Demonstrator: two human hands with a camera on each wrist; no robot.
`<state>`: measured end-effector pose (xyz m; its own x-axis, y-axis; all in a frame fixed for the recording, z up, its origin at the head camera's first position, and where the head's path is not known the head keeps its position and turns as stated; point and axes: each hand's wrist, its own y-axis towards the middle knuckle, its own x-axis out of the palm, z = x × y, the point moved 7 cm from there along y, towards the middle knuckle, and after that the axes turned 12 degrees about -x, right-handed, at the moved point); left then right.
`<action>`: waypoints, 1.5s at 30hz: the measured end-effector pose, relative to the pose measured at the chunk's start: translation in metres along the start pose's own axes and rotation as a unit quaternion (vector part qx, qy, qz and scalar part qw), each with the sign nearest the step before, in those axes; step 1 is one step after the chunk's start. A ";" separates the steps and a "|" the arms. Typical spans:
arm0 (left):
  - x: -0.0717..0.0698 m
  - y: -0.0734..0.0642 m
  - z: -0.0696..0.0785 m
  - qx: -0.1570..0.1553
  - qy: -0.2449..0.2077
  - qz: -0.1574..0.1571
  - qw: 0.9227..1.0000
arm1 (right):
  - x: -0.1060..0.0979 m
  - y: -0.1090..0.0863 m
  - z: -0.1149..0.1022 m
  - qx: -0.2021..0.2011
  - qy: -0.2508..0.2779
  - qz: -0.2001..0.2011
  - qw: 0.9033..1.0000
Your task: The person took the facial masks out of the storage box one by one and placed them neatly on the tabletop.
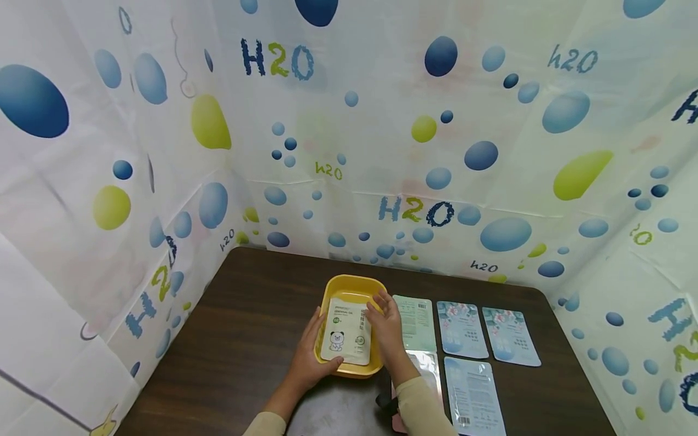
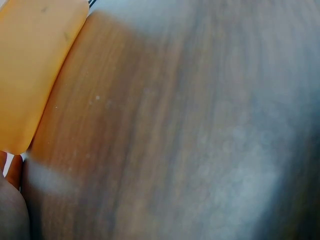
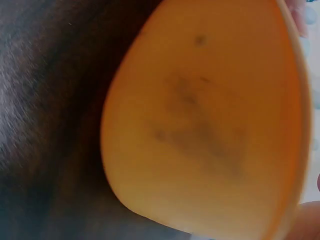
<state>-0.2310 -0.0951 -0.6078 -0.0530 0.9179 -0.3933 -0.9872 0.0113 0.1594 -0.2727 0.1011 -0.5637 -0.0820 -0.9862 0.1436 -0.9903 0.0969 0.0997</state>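
Observation:
A yellow plastic basket (image 1: pixel 354 283) sits on the brown table, its outer wall filling much of the right wrist view. Inside it lies a cream sachet (image 1: pixel 343 330) with a panda drawing and green print. My left hand (image 1: pixel 308 360) rests along the basket's left side with fingers fairly straight, its thumb reaching over the front rim by the sachet. On the other side, my right hand (image 1: pixel 388 333) lies over the basket's right rim, fingertips by the sachet's upper right edge. The left wrist view catches the basket wall (image 2: pixel 40 65) and part of my left hand (image 2: pixel 12 205).
Right of the basket lie a green sachet (image 1: pixel 417 324), two blue floral sachets (image 1: pixel 460 330) (image 1: pixel 511 336) and a light blue sachet (image 1: pixel 474 396). A silvery pink sachet (image 1: pixel 428 369) is partly under my right forearm. A printed curtain (image 1: pixel 371 139) surrounds the table (image 1: pixel 234 339).

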 end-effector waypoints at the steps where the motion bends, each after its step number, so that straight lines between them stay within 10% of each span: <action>1: 0.000 0.000 -0.001 -0.001 0.000 -0.001 1.000 | 0.001 0.000 0.002 0.004 0.000 0.001 1.000; 45: 0.001 0.000 -0.006 -0.014 -0.005 -0.008 1.000 | 0.019 0.002 0.029 0.043 -0.024 -0.026 0.998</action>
<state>-0.2324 -0.0962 -0.6137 -0.0357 0.9219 -0.3858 -0.9917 0.0151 0.1279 -0.2795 0.0787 -0.5893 -0.0344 -0.9952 0.0920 -0.9991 0.0363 0.0196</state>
